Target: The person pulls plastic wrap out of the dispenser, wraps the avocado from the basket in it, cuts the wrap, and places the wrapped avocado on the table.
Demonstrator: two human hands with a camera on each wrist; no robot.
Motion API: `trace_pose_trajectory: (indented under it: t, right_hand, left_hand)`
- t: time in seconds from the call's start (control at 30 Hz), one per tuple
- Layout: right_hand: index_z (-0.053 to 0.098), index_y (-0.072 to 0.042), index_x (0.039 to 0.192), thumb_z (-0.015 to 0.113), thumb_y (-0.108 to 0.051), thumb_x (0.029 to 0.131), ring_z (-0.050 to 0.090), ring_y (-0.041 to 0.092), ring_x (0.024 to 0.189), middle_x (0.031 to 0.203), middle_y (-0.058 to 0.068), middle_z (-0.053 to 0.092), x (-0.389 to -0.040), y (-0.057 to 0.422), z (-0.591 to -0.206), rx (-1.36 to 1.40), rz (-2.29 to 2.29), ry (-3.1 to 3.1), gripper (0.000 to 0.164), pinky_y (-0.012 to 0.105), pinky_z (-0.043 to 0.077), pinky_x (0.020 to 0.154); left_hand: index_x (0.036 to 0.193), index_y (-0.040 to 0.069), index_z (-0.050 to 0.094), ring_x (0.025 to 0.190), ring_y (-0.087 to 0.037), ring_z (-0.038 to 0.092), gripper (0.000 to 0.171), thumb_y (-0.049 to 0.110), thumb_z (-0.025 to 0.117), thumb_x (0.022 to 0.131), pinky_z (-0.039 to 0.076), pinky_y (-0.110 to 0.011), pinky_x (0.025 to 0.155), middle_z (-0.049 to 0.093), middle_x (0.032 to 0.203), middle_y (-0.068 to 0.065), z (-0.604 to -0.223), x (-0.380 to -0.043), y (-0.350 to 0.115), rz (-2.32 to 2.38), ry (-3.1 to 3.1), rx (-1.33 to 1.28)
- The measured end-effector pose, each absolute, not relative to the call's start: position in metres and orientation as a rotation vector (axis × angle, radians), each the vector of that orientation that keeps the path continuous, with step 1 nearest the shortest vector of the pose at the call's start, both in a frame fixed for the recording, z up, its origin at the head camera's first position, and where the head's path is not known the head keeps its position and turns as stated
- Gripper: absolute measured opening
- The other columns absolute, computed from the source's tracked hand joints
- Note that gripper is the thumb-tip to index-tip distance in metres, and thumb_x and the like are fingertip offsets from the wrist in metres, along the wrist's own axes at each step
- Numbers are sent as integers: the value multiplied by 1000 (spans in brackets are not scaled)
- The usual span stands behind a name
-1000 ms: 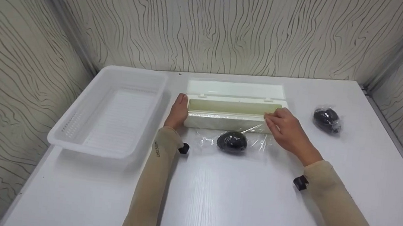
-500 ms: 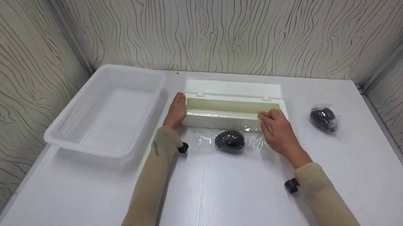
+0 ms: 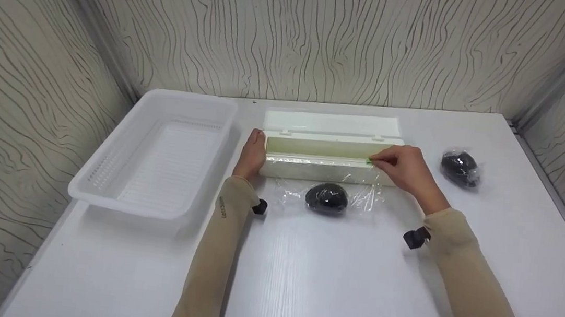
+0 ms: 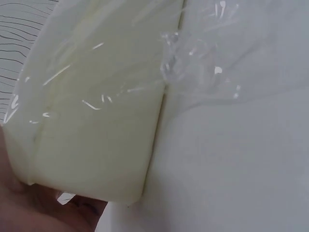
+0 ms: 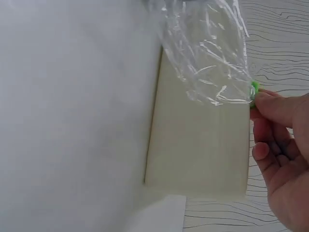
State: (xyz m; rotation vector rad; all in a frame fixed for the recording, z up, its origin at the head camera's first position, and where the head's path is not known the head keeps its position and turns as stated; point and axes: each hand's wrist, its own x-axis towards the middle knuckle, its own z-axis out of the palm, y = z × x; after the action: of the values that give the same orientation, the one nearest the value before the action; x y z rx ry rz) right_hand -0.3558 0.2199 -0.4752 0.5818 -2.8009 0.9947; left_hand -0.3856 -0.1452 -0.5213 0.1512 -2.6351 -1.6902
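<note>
A pale cling film dispenser lies with its lid folded back. My left hand grips its left end; in the left wrist view that hand's fingers curl about the end. At the right part of the front edge, my right hand pinches a small green slide cutter between thumb and fingers. Clear cling film drapes from that edge down the dispenser's front, its side edge close to the cutter in the right wrist view. In front, a dark avocado-like fruit rests on the film.
To the left stands a white plastic basket with slotted walls. A second dark, egg-shaped fruit, wrapped in film, lies at the right. Wood-patterned panels close off the back and sides of the white table.
My right hand has shifted its hold and its wrist has turned, so the green cutter now shows at its fingertips. My left hand keeps its hold on the dispenser; the fruits stay put.
</note>
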Motion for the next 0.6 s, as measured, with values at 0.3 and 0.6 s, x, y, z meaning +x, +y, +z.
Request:
trace_pose_trajectory:
  t: [0.3,0.6]
  right_hand:
    - [83,-2,95,79,5,86,60,-4,72,89,18,78,-369,216,-476,769,1096,-2677,12,8,47,66]
    - [83,-4,93,82,5,83,62,2,73,85,13,77,-370,197,-483,853,1087,-2594,13,8,48,67]
  left_hand:
    - [133,9,49,130,-28,52,42,33,21,113,38,-44,119,56,134,-14,-521,-387,-150,-1672,-2638,142]
    - [134,9,47,135,-29,51,41,33,22,113,37,-44,120,56,138,-15,-522,-384,-148,-1690,-2626,194]
